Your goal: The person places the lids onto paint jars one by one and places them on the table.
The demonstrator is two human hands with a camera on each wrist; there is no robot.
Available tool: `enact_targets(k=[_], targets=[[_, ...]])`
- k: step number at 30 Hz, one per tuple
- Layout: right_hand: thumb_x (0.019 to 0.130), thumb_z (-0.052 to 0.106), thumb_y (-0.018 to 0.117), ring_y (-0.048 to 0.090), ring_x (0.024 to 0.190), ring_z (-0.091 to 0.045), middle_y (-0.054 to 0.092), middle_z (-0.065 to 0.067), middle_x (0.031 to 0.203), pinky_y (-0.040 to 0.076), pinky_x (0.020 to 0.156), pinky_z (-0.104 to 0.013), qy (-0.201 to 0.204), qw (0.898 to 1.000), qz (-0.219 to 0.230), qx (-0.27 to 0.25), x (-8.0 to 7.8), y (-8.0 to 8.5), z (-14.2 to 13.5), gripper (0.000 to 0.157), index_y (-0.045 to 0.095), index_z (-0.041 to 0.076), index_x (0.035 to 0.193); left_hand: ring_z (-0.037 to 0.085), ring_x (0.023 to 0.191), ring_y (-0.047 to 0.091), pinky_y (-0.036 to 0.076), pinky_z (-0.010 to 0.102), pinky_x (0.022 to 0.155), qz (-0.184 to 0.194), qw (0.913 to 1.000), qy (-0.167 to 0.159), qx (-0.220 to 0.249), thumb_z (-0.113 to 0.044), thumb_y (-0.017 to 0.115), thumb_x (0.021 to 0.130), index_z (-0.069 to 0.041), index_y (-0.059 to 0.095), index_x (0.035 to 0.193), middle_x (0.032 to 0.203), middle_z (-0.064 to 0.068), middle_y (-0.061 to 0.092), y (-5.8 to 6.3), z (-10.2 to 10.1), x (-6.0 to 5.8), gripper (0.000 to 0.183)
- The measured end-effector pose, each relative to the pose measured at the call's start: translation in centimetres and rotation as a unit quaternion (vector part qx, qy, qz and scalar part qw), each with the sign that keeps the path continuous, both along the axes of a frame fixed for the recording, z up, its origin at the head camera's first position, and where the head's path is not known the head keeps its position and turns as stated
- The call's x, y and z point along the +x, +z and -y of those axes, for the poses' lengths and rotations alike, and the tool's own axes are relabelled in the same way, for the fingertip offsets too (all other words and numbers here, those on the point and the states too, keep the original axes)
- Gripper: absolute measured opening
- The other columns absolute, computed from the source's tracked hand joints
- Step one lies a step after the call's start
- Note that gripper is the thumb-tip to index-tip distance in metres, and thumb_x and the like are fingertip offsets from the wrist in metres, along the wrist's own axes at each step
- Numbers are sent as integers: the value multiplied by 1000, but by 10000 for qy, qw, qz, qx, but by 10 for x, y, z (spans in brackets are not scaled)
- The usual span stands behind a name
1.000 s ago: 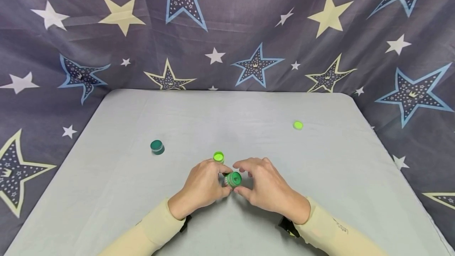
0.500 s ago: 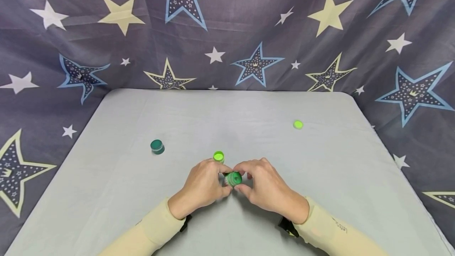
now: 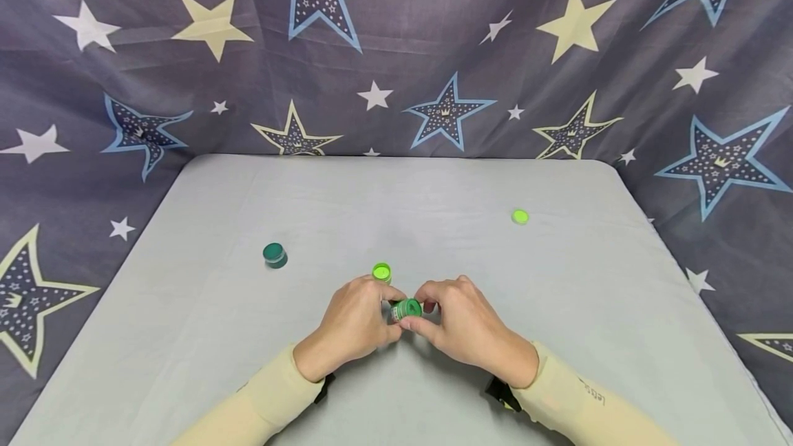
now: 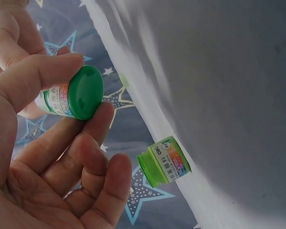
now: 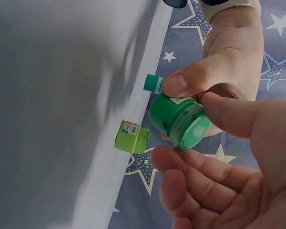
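Note:
In my left hand point(image 3: 356, 319) a small green paint jar point(image 4: 86, 93) is held between thumb and fingers, its base toward the left wrist camera. The jar is tilted, with its lidded end facing my right hand point(image 3: 464, 322). Thumb and forefinger of that hand pinch the sides of the lid point(image 5: 193, 131), which looks translucent with green smears on its top. Just beyond my left fingers stands a lime green jar point(image 5: 128, 137), uncapped, its threaded neck showing.
Farther left on the grey-covered table point(image 3: 204, 336) stands a dark teal jar point(image 3: 275, 255) with its lid on. A lime green lid point(image 3: 520, 217) lies at the back right. A star-patterned cloth point(image 3: 396, 40) rises behind and beside the table.
My right thumb and forefinger have come from beside the green jar's lid onto it, the thumb shifting left. The left hand and the other jars stay put.

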State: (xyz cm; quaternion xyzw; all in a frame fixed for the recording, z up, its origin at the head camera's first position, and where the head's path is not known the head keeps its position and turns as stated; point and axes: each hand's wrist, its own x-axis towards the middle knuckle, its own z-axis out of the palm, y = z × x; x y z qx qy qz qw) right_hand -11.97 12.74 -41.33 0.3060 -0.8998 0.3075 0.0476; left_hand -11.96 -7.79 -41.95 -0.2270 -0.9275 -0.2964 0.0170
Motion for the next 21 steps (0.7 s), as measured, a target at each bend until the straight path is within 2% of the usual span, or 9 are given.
enact_targets(k=[5,13,15,18,21], targets=[[85,41,83,48,56,4,62,15,68,41,68,-28,-60,10000,-26,21,-1,-2,-1,24,73,20,83,17,89,66,50,32,70,-3,10000,-33,8,-15,94,68,-17,83,94,95,-7,76,0,0,1,29],[87,46,79,43,49,3,57,13,61,42,52,-22,-43,9999,51,-84,-3,-3,-1,35,67,18,73,17,89,66,52,33,71,-22,10000,-20,-9,-15,94,68,-16,83,95,95,-5,76,-1,0,0,29],[88,48,78,43,50,3,58,13,62,42,52,-22,-60,9999,57,-74,-3,-3,-1,35,68,17,75,16,89,66,52,32,71,-37,10000,-11,-19,-16,94,68,-16,83,95,95,-6,76,-1,0,0,29],[87,50,78,46,51,2,62,11,65,44,60,-26,-138,9999,24,2,-4,-1,-2,36,73,15,81,15,86,64,50,30,68,-67,10000,-8,-1,-17,95,68,-17,83,94,94,-7,76,-1,0,0,28],[84,46,83,52,58,-5,68,7,74,44,67,-30,-160,9999,-38,47,-4,2,-3,34,75,14,92,11,80,61,47,27,65,-99,9999,-11,12,-18,95,68,-18,83,93,92,-8,75,-1,0,0,27]])
